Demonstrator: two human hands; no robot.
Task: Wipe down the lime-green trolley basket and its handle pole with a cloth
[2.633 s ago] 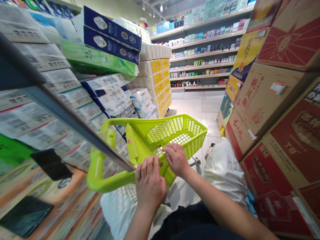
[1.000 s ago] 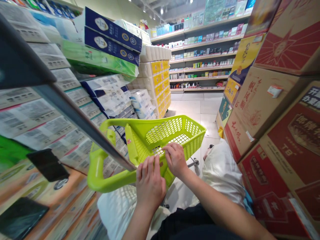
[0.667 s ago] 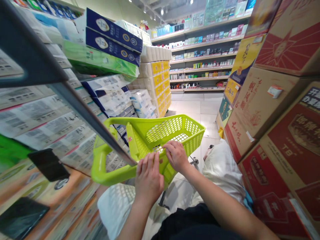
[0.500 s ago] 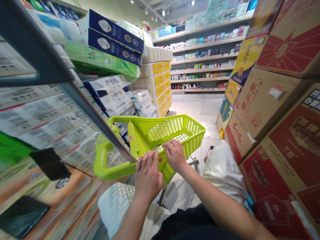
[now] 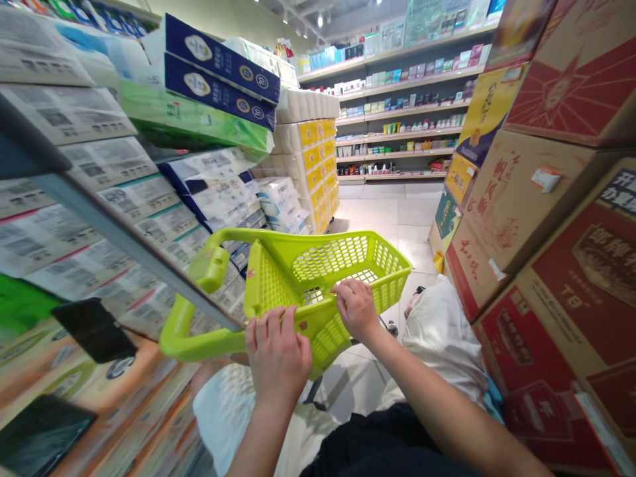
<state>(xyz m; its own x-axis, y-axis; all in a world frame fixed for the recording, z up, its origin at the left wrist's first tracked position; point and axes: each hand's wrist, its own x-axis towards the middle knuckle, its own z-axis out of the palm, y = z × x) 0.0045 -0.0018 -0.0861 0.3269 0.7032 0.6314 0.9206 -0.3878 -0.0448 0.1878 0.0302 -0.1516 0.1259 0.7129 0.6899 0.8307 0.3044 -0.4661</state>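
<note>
A lime-green plastic shopping cart basket [image 5: 377, 255] stands in the aisle in front of me, empty inside, with a looped handle [image 5: 173, 334] at the near left. My left hand [image 5: 277, 358] lies on the near rim beside the handle, fingers together and curled over the edge. My right hand [image 5: 356, 308] grips the near right rim, fingertips hooked over the mesh wall.
Stacked tissue and paper packs [image 5: 209, 126] fill the shelves on the left behind a grey shelf rail [image 5: 124, 238]. Cardboard cartons [image 5: 546, 218] are piled on the right. A white bag [image 5: 442, 331] lies by my right arm. Tiled floor [image 5: 392, 212] runs to far shelves [image 5: 407, 99].
The cart has swung a little, its handle dropping lower and to the left. My left hand slid left along the rim with it; my right hand stays on the right rim.
</note>
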